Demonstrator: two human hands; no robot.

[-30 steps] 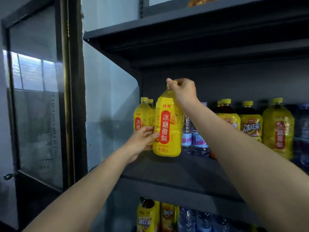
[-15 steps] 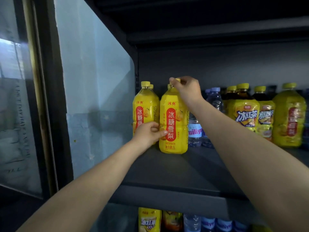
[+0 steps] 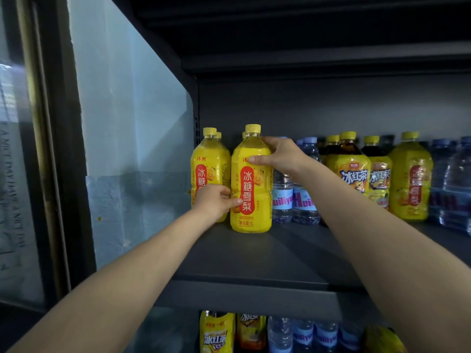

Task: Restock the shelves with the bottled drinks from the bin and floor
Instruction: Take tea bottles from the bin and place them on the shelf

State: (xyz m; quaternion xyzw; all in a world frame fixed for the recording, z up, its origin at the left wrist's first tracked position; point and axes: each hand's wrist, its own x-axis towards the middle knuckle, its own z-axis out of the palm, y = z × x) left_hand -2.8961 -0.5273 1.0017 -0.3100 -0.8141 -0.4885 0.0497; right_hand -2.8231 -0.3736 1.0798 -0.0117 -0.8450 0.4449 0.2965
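Observation:
A yellow pear-drink bottle (image 3: 251,189) with a red label and yellow cap stands upright on the dark shelf (image 3: 254,261). My right hand (image 3: 279,155) grips its shoulder just below the cap. My left hand (image 3: 216,201) holds its lower left side, fingers curled round the body. A second yellow pear-drink bottle (image 3: 209,169) stands just left of it, with more of the same kind behind both.
Right of the held bottle stand clear water bottles (image 3: 293,197), dark iced-tea bottles (image 3: 353,171), another yellow bottle (image 3: 411,179) and large water bottles (image 3: 456,182). A glass side panel (image 3: 127,136) bounds the shelf's left. The lower shelf holds more drinks (image 3: 280,332).
The bottle has come down to stand on the shelf beside the other yellow one. My right hand slid from the cap down to the bottle's shoulder. My view moved closer and lower.

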